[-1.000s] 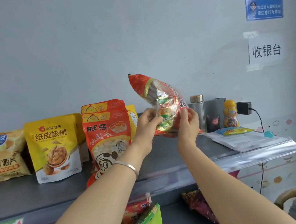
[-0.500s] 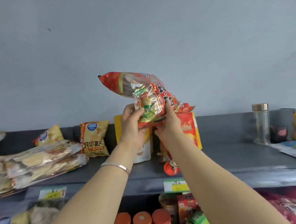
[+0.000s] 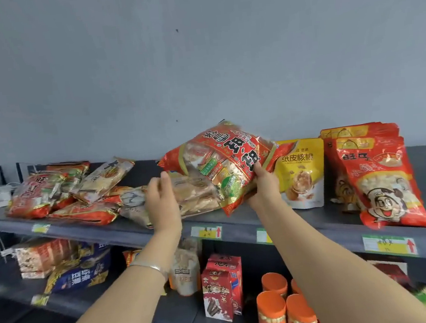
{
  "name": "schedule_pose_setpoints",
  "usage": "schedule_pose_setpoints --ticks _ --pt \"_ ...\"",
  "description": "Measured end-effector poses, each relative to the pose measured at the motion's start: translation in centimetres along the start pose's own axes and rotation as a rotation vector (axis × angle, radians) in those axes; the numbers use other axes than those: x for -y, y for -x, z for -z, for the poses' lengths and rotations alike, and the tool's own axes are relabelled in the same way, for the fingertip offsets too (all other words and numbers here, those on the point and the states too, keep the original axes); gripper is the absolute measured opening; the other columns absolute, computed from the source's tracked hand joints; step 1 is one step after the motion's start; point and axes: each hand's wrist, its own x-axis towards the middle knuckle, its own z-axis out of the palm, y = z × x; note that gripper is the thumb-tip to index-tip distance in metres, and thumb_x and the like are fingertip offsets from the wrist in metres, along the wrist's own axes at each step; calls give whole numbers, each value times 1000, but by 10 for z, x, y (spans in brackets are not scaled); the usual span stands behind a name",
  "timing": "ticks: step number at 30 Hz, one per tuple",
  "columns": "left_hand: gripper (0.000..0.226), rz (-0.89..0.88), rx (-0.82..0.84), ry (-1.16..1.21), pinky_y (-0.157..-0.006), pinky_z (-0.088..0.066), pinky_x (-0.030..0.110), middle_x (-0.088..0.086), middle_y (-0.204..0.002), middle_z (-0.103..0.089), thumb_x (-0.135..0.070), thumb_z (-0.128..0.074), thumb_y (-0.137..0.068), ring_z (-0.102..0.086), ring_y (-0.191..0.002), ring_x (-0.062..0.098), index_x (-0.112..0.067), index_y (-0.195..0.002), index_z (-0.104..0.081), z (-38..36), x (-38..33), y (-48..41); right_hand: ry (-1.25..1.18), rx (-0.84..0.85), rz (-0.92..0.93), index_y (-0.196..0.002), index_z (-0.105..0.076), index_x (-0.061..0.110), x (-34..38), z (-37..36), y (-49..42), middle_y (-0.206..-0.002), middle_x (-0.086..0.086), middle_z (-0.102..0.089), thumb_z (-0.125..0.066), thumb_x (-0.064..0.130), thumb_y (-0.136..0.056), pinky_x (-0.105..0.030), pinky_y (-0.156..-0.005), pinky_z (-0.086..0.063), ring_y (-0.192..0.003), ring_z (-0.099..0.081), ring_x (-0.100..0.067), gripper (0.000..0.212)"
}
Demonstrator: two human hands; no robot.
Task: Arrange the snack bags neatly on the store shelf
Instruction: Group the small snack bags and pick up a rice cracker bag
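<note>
- Head view shows a long grey shelf (image 3: pixel 303 217) along the wall, with snacks on it from end to end.
- At the left end, a pile of bags (image 3: pixel 61 194) lies flat and messy, one on top of another.
- The big red snack bag (image 3: pixel 222 165) is up in the air over the middle of the shelf. It is tilted, with its left end above some flat bags. I cannot tell if it touches them.
- It looks puffy and light, with lots of small wrapped packs inside. The skin is thin and shiny, so I think it will crinkle, bend in the middle and slide in the fingers.
- The snacks inside may break, so a hard squeeze looks like a bad idea. Holding both short ends, or putting one flat palm under it, looks best to me.
- To the right stand a red pouch (image 3: pixel 380 179) and a yellow bag (image 3: pixel 301 173), both upright and leaning back.
- The right grip (image 3: pixel 263 182) is grasping the red snack bag at its lower right edge, with the thumb on the front.
- The left grip (image 3: pixel 162 200) is released. Its fingers are loose and point up, just beside the bag's left end, and it holds nothing.
</note>
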Motion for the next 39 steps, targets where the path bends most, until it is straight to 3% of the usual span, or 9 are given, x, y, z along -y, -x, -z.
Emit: schedule_pose_setpoints --ticks 5,9,17,20,24,26,29,32,39 --pt "6 -219 -172 -400 -79 -45 39 0 -98 -54 -21 -55 -91 -54 -88 20 -18 -94 -51 63 15 -47 89 95 -59 -125 -49 15 -49 -30 13 -116 -12 -65 -52 24 -99 -47 -85 -53 -103 -65 -31 28" --pt "24 -123 -48 -701 -97 -31 43 0 -125 -50 -31 -56 -91 -47 -116 22 -22 -112 -51 95 37 -68 248 227 -57 -116 -54 22 -84 -60 11 -98 -9 -66 -52 25 -99 -48 -90 -53 -93 -65 -28 18" --pt "59 -59 82 -889 -111 -24 55 -3 -150 -27 -52 -49 -89 -29 -137 24 -37 -142 -28 151 82 -122 605 712 -76 -105 -59 13 -146 -130 -16 -87 -9 -71 -56 29 -96 -33 -69 -58 -71 -69 -21 18" --pt "63 17 123 -853 -112 -24 54 -6 -152 -25 -61 -45 -87 -27 -139 23 -40 -143 -24 163 96 -141 893 949 -60 -110 -62 15 -169 -161 -22 -87 -9 -72 -56 31 -96 -28 -71 -59 -69 -70 -16 22" --pt "87 234 35 -587 -104 -40 47 2 -140 -42 -75 -59 -66 -46 -125 21 -32 -137 -32 194 123 -153 1281 1199 158 -130 -58 11 -206 -212 -20 -109 -11 -67 -49 29 -100 -33 -91 -51 -92 -65 -22 36" --pt "79 318 -15 -480 -99 -43 40 1 -134 -46 -62 -67 -71 -50 -119 20 -28 -135 -34 213 134 -160 1550 1266 354 -137 -53 14 -226 -238 -16 -125 -11 -62 -44 32 -101 -33 -92 -46 -109 -59 -27 41" --pt "62 386 -35 -382 -79 -46 25 5 -131 -44 -32 -64 -85 -52 -109 18 -16 -136 -32 232 146 -176 1784 1229 459 -128 -55 8 -261 -271 -17 -121 -11 -62 -44 36 -100 -38 -89 -49 -105 -59 -30 41" --pt "55 389 -41 -334 -65 -45 17 4 -120 -50 -27 -63 -87 -56 -91 8 -15 -133 -33 248 153 -196 1787 1230 470 -128 -58 14 -286 -295 -22 -116 -8 -64 -43 37 -99 -42 -90 -51 -99 -60 -27 40" --pt "78 482 -29 -304 -84 -49 39 8 -119 -54 -41 -70 -75 -60 -98 21 -28 -140 -28 333 157 -253 1382 1296 75 -133 -56 11 -332 -339 -20 -110 -9 -67 -50 27 -100 -36 -93 -51 -97 -65 -24 37"
